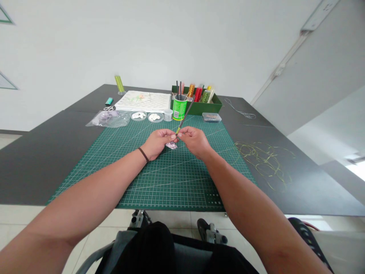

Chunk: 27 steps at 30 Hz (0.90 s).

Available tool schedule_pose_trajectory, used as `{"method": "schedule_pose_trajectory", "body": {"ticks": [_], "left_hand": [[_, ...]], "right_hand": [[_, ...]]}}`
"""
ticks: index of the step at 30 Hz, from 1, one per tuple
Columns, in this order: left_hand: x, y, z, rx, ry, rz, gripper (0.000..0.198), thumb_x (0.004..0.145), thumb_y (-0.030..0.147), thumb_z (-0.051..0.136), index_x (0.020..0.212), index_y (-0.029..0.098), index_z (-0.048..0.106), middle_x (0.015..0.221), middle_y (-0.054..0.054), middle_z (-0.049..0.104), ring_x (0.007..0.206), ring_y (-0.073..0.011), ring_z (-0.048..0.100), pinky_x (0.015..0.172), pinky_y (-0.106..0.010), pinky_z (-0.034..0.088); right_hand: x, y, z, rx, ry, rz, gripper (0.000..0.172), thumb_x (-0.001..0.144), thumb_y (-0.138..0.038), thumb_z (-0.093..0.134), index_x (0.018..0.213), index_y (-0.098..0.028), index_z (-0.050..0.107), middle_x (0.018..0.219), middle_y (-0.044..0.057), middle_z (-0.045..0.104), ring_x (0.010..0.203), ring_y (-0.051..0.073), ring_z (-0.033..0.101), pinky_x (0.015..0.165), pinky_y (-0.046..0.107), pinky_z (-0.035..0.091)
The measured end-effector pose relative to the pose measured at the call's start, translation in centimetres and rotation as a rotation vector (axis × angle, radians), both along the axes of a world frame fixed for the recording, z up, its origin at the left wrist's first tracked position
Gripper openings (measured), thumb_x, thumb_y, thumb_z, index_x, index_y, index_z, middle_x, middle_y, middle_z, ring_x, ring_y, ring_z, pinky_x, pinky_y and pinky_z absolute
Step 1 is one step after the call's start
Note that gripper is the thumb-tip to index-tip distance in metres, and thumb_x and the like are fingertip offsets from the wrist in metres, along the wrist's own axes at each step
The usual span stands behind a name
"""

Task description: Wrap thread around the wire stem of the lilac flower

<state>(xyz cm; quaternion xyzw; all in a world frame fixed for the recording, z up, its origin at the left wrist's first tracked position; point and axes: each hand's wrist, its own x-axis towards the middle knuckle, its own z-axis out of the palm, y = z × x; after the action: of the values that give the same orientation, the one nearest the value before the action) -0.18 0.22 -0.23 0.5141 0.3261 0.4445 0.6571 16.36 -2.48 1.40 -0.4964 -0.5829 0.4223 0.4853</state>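
Observation:
A thin dark stick [186, 113] slants up and away between my hands, with a yellow-green thread wrap [178, 130] near its lower end. My left hand [156, 144] pinches that lower end between thumb and fingers. Closed on the same stick, my right hand [195, 140] grips beside the wrap. Just below the fingertips shows a small pale pinkish piece [171, 145]; whether it is attached to the stick or lies on the mat I cannot tell. Both hands are over the green cutting mat [171, 179].
A green can [179, 108] with sticks stands before a dark green box [196, 109] of thread spools. Left are dishes of white pieces [155, 117], a plastic bag [110, 118], scissors [108, 108] and a white textured board [145, 101]. Loose yellow-green thread [265, 160] lies right.

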Motion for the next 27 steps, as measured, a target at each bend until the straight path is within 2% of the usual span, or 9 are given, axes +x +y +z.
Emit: {"method": "schedule_pose_trajectory", "body": {"ticks": [6,10,14,18,22,24,27], "left_hand": [[0.1,0.0,-0.1,-0.017,-0.005,0.04,0.023,0.065,0.025,0.086,0.074,0.013,0.068,0.069,-0.002,0.072,0.065,-0.012,0.064,0.066,-0.025,0.048],[0.0,-0.1,0.0,-0.034,-0.03,0.009,0.026,0.065,0.026,0.088,0.074,0.012,0.069,0.069,-0.003,0.072,0.066,-0.0126,0.065,0.066,-0.025,0.047],[-0.3,-0.3,0.4,-0.095,-0.078,-0.092,0.03,0.062,0.029,0.091,0.074,0.012,0.07,0.068,-0.004,0.071,0.063,-0.0114,0.062,0.064,-0.025,0.047],[-0.8,-0.4,0.8,-0.2,-0.137,-0.267,0.031,0.061,0.028,0.094,0.072,0.011,0.071,0.068,-0.003,0.069,0.068,-0.0123,0.066,0.067,-0.024,0.049],[-1.2,-0.6,1.0,-0.279,-0.191,-0.406,0.028,0.062,0.023,0.093,0.071,0.009,0.071,0.067,-0.002,0.068,0.072,-0.0126,0.068,0.075,-0.026,0.052],[-1.2,-0.6,1.0,-0.291,-0.191,-0.426,0.026,0.064,0.024,0.092,0.072,0.009,0.071,0.068,-0.003,0.068,0.073,-0.0138,0.068,0.078,-0.028,0.053],[-0.9,-0.4,0.7,-0.269,-0.143,-0.354,0.027,0.067,0.028,0.09,0.077,0.011,0.073,0.074,-0.005,0.071,0.077,-0.0159,0.07,0.076,-0.028,0.053]], "right_hand": [[0.0,-0.1,0.4,0.023,-0.082,-0.033,0.011,0.08,-0.029,0.065,0.078,-0.018,0.063,0.05,-0.009,0.046,0.042,0.006,0.029,0.041,0.024,0.019],[-0.1,-0.1,0.4,0.011,-0.044,-0.025,0.01,0.079,-0.027,0.065,0.079,-0.017,0.063,0.052,-0.007,0.05,0.043,0.006,0.032,0.042,0.023,0.021],[0.0,0.1,0.1,-0.02,0.045,0.031,0.013,0.078,-0.028,0.067,0.084,-0.016,0.066,0.053,-0.006,0.054,0.042,0.006,0.031,0.042,0.023,0.021],[0.4,0.0,-0.1,-0.065,0.112,0.162,0.03,0.076,-0.035,0.074,0.099,-0.016,0.07,0.05,-0.009,0.047,0.04,0.005,0.027,0.04,0.022,0.018],[0.8,-0.2,-0.1,-0.088,0.167,0.274,0.035,0.073,-0.044,0.079,0.094,-0.017,0.069,0.055,-0.007,0.053,0.04,0.004,0.029,0.039,0.022,0.017],[0.8,-0.2,-0.1,-0.085,0.186,0.272,0.035,0.072,-0.045,0.08,0.09,-0.017,0.068,0.057,-0.006,0.055,0.04,0.004,0.03,0.039,0.022,0.018],[0.8,0.1,-0.3,-0.072,0.189,0.213,0.033,0.071,-0.044,0.08,0.086,-0.018,0.065,0.063,-0.003,0.062,0.044,0.006,0.038,0.042,0.022,0.025]]}}
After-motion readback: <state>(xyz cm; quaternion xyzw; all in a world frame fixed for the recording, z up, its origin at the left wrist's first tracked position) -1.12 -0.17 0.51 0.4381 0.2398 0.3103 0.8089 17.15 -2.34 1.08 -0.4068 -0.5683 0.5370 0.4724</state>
